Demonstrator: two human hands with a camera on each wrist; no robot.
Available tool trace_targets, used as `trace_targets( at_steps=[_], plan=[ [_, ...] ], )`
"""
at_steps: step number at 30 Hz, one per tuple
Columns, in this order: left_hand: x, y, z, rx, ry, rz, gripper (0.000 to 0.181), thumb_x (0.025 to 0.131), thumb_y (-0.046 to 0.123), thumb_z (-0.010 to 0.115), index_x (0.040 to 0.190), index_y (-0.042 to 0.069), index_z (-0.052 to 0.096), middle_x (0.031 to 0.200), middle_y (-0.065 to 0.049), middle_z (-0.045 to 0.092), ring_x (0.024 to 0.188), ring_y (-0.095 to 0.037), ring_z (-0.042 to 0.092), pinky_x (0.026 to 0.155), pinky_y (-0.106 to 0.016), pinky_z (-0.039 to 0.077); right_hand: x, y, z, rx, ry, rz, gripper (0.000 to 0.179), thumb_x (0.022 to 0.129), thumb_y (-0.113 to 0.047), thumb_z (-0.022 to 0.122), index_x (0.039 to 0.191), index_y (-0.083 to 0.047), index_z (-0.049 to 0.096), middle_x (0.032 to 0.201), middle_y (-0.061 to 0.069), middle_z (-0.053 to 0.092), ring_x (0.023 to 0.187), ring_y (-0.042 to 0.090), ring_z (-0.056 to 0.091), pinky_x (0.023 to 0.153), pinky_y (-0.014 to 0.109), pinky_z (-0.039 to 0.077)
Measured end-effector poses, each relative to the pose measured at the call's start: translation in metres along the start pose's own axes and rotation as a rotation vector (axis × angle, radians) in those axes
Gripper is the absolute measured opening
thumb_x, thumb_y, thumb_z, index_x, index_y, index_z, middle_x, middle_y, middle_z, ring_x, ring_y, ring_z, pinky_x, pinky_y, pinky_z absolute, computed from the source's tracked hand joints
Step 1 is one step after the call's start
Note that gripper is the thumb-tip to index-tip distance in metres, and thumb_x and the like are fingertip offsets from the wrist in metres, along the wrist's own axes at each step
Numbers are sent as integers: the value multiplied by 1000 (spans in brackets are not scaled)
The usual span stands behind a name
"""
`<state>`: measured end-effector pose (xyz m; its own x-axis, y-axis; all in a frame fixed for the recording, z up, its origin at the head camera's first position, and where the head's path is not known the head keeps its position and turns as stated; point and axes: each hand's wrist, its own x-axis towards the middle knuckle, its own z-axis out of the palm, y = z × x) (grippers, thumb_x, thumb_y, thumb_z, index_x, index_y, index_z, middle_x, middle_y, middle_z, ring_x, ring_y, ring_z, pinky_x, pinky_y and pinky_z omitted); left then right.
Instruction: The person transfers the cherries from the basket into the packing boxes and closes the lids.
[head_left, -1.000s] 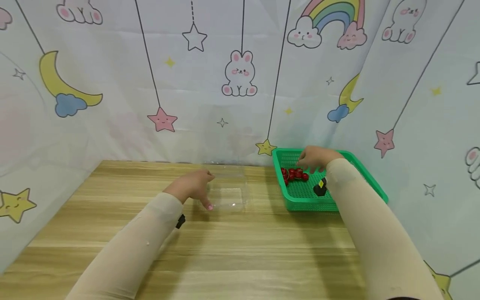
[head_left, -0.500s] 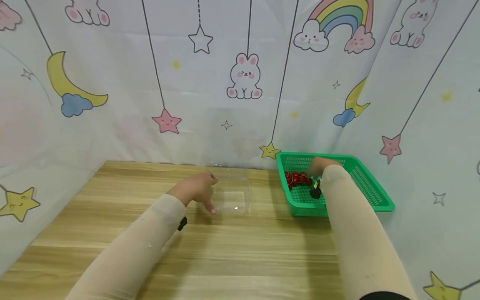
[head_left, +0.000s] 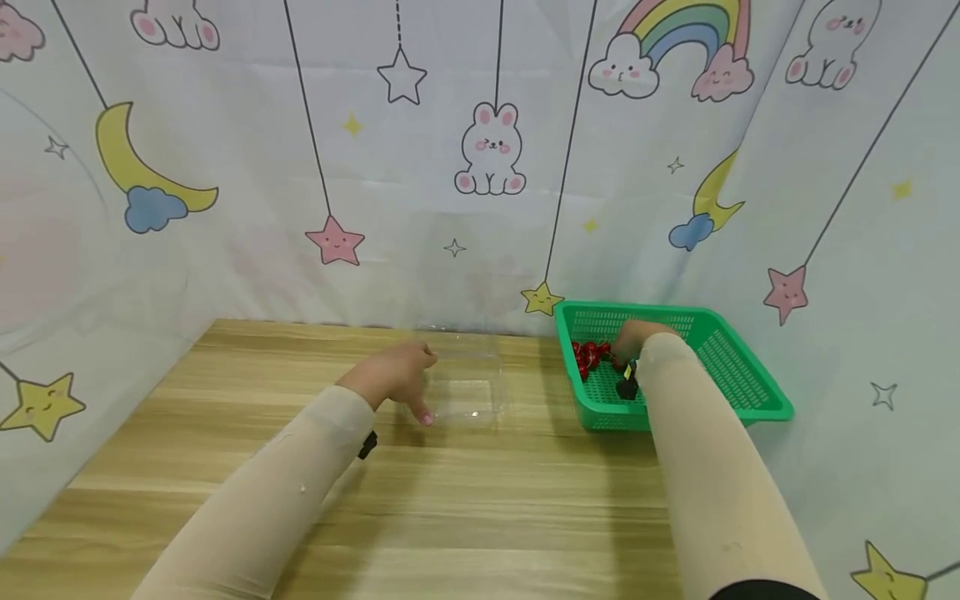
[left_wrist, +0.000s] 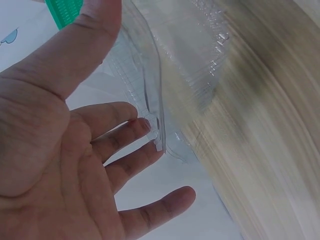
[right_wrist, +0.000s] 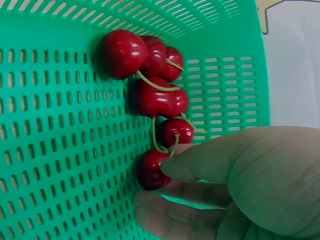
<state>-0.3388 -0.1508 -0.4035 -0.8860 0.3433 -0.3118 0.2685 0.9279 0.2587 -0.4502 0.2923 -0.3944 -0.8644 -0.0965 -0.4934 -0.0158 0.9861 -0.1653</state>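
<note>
head: even, fairly bright on my feed — soft shadows across the table [head_left: 487, 508] | left wrist: hazy, slightly soft, white glints on the clear container [left_wrist: 187, 47] | right wrist: crisper for me — small white highlights on the cherries [right_wrist: 152, 102]

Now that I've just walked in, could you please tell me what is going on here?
A person is working with both bare hands at a wood-grain table. Their right hand is inside a green perforated plastic basket and appears to pinch a glossy red cherry; other cherries lie alongside it. Their left hand, fingers loosely extended, touches the edge of a clear plastic container. Every cherry in view is in the basket.
</note>
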Motion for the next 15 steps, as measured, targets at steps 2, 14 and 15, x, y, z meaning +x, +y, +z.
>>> trace_targets(
  at_steps=[2, 14, 15],
  plan=[
    [0, 0, 0, 4, 0, 1, 119, 82, 41, 105, 175, 5, 42, 185, -21, 33, 170, -48, 36, 138, -63, 36, -1, 0, 2, -1, 12, -9, 27, 111, -13, 60, 86, -17, 72, 100, 5, 60, 83, 21, 47, 71, 38, 46],
    [-1, 2, 1, 16, 5, 1, 119, 81, 41, 106, 175, 4, 42, 185, -22, 33, 170, -48, 35, 138, -63, 36, 5, 4, 10, -3, 47, -25, 29, 112, -20, 66, 130, -6, 83, 146, 23, 72, 102, 27, 65, 81, 43, 60],
    [-1, 2, 1, 16, 2, -3, 120, 81, 41, 106, 175, 5, 42, 185, -22, 32, 170, -48, 35, 138, -63, 36, 5, 5, 10, 4, 46, -17, 26, 112, -19, 66, 126, -6, 84, 139, 21, 74, 97, 26, 63, 78, 42, 57]
  ],
)
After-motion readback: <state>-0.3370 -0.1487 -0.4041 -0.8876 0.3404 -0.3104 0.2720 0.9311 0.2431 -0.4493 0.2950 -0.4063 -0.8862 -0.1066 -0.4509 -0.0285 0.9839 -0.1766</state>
